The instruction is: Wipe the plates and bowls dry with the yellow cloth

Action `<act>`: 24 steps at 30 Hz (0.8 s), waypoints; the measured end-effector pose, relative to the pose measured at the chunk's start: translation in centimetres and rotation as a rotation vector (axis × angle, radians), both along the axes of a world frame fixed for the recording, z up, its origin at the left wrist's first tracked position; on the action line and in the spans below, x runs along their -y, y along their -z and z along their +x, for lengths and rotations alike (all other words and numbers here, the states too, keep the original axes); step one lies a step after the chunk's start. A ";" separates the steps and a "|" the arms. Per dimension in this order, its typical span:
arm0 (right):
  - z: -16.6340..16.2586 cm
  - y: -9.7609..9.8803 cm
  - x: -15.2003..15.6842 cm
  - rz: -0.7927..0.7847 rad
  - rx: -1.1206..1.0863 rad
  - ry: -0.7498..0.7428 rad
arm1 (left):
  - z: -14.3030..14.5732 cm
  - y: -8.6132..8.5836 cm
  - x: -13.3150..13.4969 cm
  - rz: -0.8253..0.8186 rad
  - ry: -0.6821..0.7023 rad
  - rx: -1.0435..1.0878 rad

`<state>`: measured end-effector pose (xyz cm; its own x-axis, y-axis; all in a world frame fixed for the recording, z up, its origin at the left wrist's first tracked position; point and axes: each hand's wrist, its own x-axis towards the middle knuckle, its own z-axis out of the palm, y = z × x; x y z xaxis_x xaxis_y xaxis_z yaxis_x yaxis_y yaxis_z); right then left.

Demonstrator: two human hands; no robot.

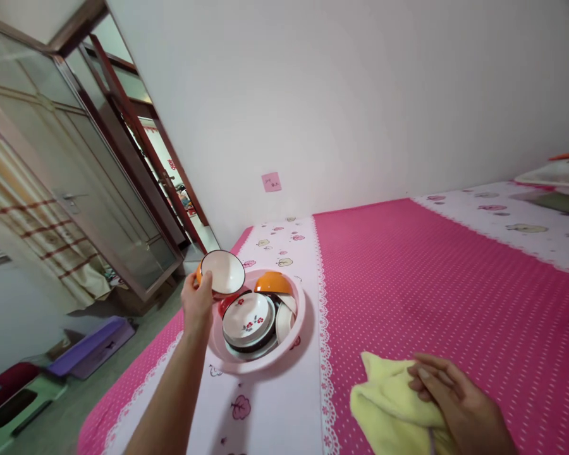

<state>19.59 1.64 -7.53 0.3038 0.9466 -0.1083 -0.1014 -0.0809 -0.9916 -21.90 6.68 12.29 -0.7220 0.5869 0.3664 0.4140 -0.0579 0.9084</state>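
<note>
My left hand (198,302) grips an orange bowl with a white inside (222,272) by its rim, tilted above the left edge of a pink basin (299,328). The basin sits on the bed and holds several dishes: a white plate with red flowers (249,315), an overturned orange bowl (274,283) and other plates on edge. My right hand (455,398) rests near the bottom right with curled fingers on a pale yellow cloth (386,404) lying on the pink sheet.
The bed has a pink dotted sheet (431,291) with white printed bands. Pillows (554,174) lie at the far right. A white wall stands behind. To the left are a glass door (76,189), the floor and a purple box (92,344).
</note>
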 end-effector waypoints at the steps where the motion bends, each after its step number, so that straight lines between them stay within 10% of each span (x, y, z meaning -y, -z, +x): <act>1: 0.2 0.2 -0.3 0.015 -0.003 0.014 | -0.4 -0.4 -1.4 -0.007 -0.013 -0.092; 10: 1.3 0.9 -1.2 -0.067 0.009 -0.043 | -1.3 2.4 -9.8 -0.209 0.251 -0.698; 24: 1.3 3.0 -1.0 0.055 0.071 -0.103 | -1.4 3.8 -11.3 -0.424 0.477 -0.763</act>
